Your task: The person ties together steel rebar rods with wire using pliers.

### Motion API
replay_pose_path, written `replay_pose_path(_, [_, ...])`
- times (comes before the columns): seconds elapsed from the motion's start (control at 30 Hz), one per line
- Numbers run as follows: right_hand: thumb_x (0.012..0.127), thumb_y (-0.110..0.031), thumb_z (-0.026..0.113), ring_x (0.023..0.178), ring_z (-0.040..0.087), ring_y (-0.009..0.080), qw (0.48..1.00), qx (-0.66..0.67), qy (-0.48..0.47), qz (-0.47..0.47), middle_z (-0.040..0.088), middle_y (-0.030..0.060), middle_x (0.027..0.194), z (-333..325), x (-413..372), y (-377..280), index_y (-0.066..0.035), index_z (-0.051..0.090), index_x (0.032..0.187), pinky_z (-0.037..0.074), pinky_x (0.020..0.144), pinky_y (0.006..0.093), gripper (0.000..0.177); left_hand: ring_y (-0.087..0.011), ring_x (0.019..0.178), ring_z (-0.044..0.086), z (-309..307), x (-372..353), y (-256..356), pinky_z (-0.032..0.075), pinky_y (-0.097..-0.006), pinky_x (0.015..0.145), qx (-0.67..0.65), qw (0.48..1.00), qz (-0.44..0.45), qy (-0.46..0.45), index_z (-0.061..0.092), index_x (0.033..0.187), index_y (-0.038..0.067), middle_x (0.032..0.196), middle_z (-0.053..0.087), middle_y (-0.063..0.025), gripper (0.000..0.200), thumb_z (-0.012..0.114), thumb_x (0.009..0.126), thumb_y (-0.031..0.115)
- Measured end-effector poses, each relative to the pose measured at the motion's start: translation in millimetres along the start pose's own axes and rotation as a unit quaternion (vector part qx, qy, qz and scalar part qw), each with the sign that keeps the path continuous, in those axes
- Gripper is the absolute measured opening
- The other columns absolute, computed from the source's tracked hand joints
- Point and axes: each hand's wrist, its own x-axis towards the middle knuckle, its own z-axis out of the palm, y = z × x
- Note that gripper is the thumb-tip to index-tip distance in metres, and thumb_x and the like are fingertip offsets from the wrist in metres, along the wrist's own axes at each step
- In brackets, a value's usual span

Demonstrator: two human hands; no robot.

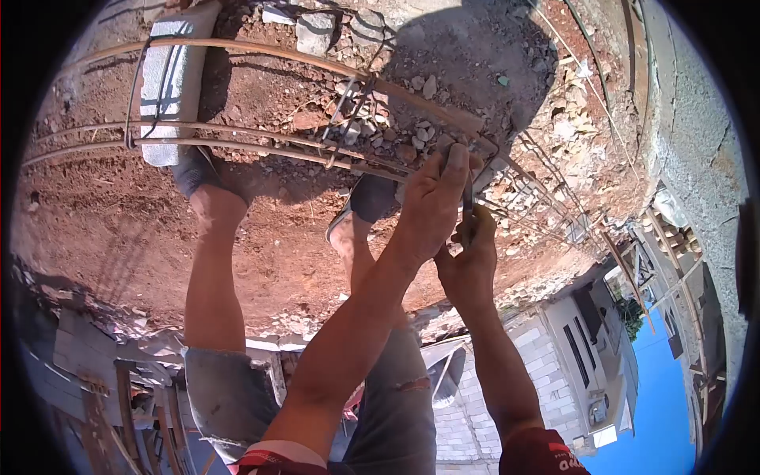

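Observation:
Long rusty steel bars (273, 52) run across the view, tied with square wire stirrups (342, 119). My left hand (438, 190) is closed at the bars, its thumb and fingers around the corner of a stirrup (485, 147). Just below it, my right hand (473, 265) is wrapped round a dark, narrow tool (468, 207) that points up toward the bars. The tool's tip is hidden behind my left hand and the bars.
A pale concrete block (169, 87) lies under the bars at the upper left. My two feet stand on reddish soil (119, 214) with stones (315, 32) about. A rough concrete wall (701, 119) rises on the right. Block buildings (538, 372) show at the lower right.

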Motion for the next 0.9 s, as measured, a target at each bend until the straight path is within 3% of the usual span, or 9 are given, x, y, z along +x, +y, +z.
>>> replay_pose_path(0.2, [0.091,-0.014,0.059,0.093,0.06,0.035,0.99,0.022,0.136,-0.008,0.055,0.0213,0.108,61,-59,72,0.001,0.041,0.131,0.048,0.077,0.0438,0.046,-0.0136,0.082,0.056,-13,-45,-63,0.044,-0.0302,0.075,0.165,0.981,0.097,-0.014,0.063,0.105,0.003,0.085,0.062,-0.0043,0.036,0.049,0.1,0.036])
replay_pose_path(0.27, [0.094,-0.01,0.055,0.094,0.062,0.0223,0.895,0.418,-0.021,0.152,0.062,0.0158,0.111,65,-78,100,0.005,0.045,0.132,0.05,0.08,0.0323,0.041,-0.0222,0.089,0.06,-35,-45,-72,0.047,-0.0337,0.081,0.562,0.803,0.181,-0.081,0.063,0.109,0.003,0.092,0.065,-0.0087,0.028,0.053,0.098,0.027])
replay_pose_path(0.47, [0.098,-0.02,0.053,0.075,0.061,0.0137,0.737,0.61,-0.086,0.278,0.063,0.008,0.078,68,-134,196,0.008,0.054,0.119,0.051,0.07,0.0303,0.035,-0.028,0.077,0.067,-100,-38,-47,0.051,-0.033,0.066,0.675,0.736,0.052,0.005,0.068,0.105,0.002,0.092,0.068,-0.0174,0.02,0.058,0.093,0.013])
replay_pose_path(0.53, [0.096,-0.021,0.056,0.083,0.062,0.0205,0.761,0.563,-0.029,0.32,0.063,0.0141,0.09,91,-132,228,0.006,0.051,0.124,0.049,0.078,0.0346,0.04,-0.0294,0.074,0.067,-107,-48,-46,0.051,-0.0359,0.064,0.757,0.652,0.023,-0.032,0.068,0.103,0.004,0.089,0.068,-0.0157,0.02,0.056,0.093,0.016])
replay_pose_path(0.57, [0.094,-0.022,0.058,0.095,0.06,0.025,0.921,0.286,0.039,0.261,0.059,0.0166,0.105,103,-129,237,0.002,0.049,0.129,0.048,0.083,0.0389,0.044,-0.0295,0.073,0.067,-102,-57,-48,0.051,-0.0378,0.062,0.812,0.577,0.029,-0.089,0.068,0.102,0.006,0.086,0.067,-0.0143,0.018,0.056,0.092,0.016])
replay_pose_path(0.6, [0.092,-0.023,0.06,0.106,0.058,0.0295,0.979,-0.025,0.101,0.175,0.056,0.0191,0.119,105,-122,235,-0.001,0.046,0.134,0.046,0.089,0.0432,0.05,-0.0295,0.073,0.067,-93,-67,-53,0.051,-0.0398,0.061,0.855,0.496,0.035,-0.144,0.068,0.1,0.008,0.084,0.067,-0.0129,0.017,0.056,0.091,0.017])
replay_pose_path(0.67, [0.087,-0.02,0.064,0.121,0.047,0.034,0.996,0.027,0.069,0.045,0.043,0.0197,0.136,82,-109,212,-0.007,0.041,0.14,0.037,0.099,0.047,0.059,-0.0295,0.072,0.065,-81,-80,-70,0.051,-0.0417,0.061,0.858,0.46,0.02,-0.227,0.066,0.098,0.014,0.081,0.065,-0.0093,0.014,0.059,0.086,0.018])
replay_pose_path(0.73, [0.084,-0.013,0.066,0.115,0.052,0.0317,0.989,0.096,0.039,-0.106,0.05,0.0155,0.131,65,-96,179,-0.008,0.049,0.132,0.038,0.098,0.0461,0.052,-0.0307,0.073,0.065,-60,-83,-77,0.052,-0.0411,0.063,0.834,0.451,-0.015,-0.317,0.066,0.099,0.013,0.082,0.065,-0.0081,0.014,0.062,0.087,0.019])
replay_pose_path(0.9, [0.08,-0.004,0.068,0.088,0.063,0.0299,0.955,0.274,0.038,-0.108,0.063,0.0105,0.095,62,-91,173,-0.007,0.061,0.116,0.051,0.076,0.0403,0.037,-0.029,0.077,0.064,-30,-53,-65,0.051,-0.0394,0.066,0.787,0.465,-0.049,-0.403,0.066,0.101,0.009,0.083,0.064,-0.01,0.017,0.062,0.087,0.017])
